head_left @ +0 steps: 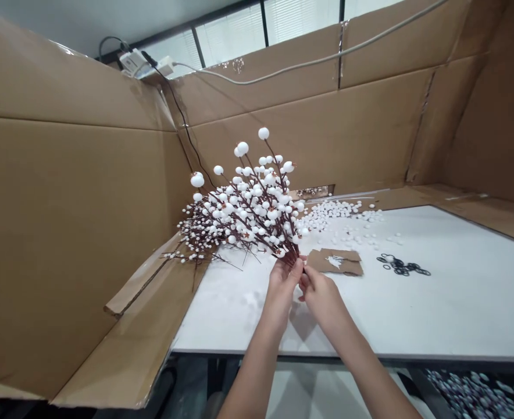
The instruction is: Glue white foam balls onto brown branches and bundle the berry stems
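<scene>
A bunch of artificial berry stems (268,203), brown with round white berries, leans up and left above the white tabletop. My left hand (282,283) is wrapped round the gathered lower stems, thumb on top. Right beside it, my right hand (320,289) pinches the stem ends, its fingertips partly hidden. Something small and dark shows between the two hands, too small to make out. Behind and left of the bunch lies a pile of more berry stems (196,230), partly covered by it.
Loose white berries (333,214) are scattered at the table's back. A torn cardboard piece (352,265) with a white scrap lies right of my hands, then several black rubber rings (403,266). Cardboard walls (309,128) enclose the left, back and right. A power strip (137,63) sits at the top left.
</scene>
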`<state>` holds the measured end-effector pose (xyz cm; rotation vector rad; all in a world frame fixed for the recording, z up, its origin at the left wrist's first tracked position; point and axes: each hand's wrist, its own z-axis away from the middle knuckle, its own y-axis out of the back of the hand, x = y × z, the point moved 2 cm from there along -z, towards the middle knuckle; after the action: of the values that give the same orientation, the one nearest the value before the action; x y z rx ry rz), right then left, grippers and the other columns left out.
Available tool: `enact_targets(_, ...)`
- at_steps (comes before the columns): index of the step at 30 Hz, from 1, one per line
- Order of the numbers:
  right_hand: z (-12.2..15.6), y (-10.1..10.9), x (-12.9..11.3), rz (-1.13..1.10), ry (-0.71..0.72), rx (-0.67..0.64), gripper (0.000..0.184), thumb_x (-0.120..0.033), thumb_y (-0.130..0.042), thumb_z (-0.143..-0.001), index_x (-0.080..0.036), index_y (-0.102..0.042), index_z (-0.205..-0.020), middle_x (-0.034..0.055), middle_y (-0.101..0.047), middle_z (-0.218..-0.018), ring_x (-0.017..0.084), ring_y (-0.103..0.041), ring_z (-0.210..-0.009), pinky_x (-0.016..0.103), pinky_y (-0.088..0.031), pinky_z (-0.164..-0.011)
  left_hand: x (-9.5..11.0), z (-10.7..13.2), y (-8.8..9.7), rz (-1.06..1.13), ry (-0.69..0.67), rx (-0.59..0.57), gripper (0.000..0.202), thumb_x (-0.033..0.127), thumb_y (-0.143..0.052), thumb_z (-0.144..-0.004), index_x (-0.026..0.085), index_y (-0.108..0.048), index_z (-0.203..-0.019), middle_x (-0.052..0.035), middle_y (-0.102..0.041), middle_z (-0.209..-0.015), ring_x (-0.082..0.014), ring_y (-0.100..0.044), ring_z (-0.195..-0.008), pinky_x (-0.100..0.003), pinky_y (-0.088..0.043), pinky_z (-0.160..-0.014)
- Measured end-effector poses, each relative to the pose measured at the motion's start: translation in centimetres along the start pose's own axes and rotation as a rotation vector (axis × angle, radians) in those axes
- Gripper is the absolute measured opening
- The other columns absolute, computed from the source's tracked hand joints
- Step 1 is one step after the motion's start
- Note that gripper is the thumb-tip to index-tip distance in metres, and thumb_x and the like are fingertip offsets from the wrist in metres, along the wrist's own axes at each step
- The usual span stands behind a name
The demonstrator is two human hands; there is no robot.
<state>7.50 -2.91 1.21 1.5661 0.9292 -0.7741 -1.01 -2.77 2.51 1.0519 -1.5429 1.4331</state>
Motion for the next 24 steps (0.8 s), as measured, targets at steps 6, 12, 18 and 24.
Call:
enact_targets(6,0.1,-0.3,1.0,-0.099,-0.021,-0.007,0.033,-0.022,-0.033,-0.079,-0.016,-0.061,-0.096,0.0078,-0.064,-0.076,0.019,-0.06,-0.061,0.027,-0.048,-0.053,-0.5,0.5,0.5,-0.016,0.075,-0.182,0.038,0.047,-0.063,-0.068,0.014,-0.063,-0.085,-0.0071,-0.063,-0.082,-0.0112,-0.051,-0.063,-0.02,-0.038,-0.053)
enact_targets(12,0.1,-0.2,1.2,-0.175,-0.032,-0.042,0.031,-0.028,-0.035,-0.08,-0.017,-0.061,-0.093,0.0065,-0.062,-0.069,0.018,-0.058,-0.058,0.026,-0.046,-0.048,-0.7,0.5,0.3,0.035,0.111,-0.286,0.042,0.052,-0.058,-0.07,0.013,-0.063,-0.086,-0.0016,-0.053,-0.062,-0.0073,-0.04,-0.05,-0.018,-0.029,-0.044)
enact_targets(18,0.5,-0.2,0.2,-0.268,0.053,-0.076,0.025,-0.033,-0.037,-0.081,-0.017,-0.056,-0.074,0.0022,-0.055,-0.058,0.016,-0.052,-0.052,0.027,-0.043,-0.051,-0.4,0.6,0.1,0.003,0.027,-0.168,0.038,0.051,-0.054,-0.074,0.014,-0.06,-0.073,-0.0045,-0.061,-0.075,-0.0039,-0.033,-0.044,-0.017,-0.025,-0.04)
enact_targets(24,1.4,0.1,0.4,-0.457,0.106,-0.157,0.041,-0.048,-0.029,-0.087,-0.015,-0.055,-0.092,0.0069,-0.062,-0.081,0.018,-0.06,-0.073,0.031,-0.049,-0.067,0.1,0.7,-0.4,-0.008,0.014,-0.103,0.038,0.051,-0.054,-0.074,0.014,-0.061,-0.075,-0.0094,-0.065,-0.098,-0.0072,-0.046,-0.053,-0.018,-0.031,-0.043)
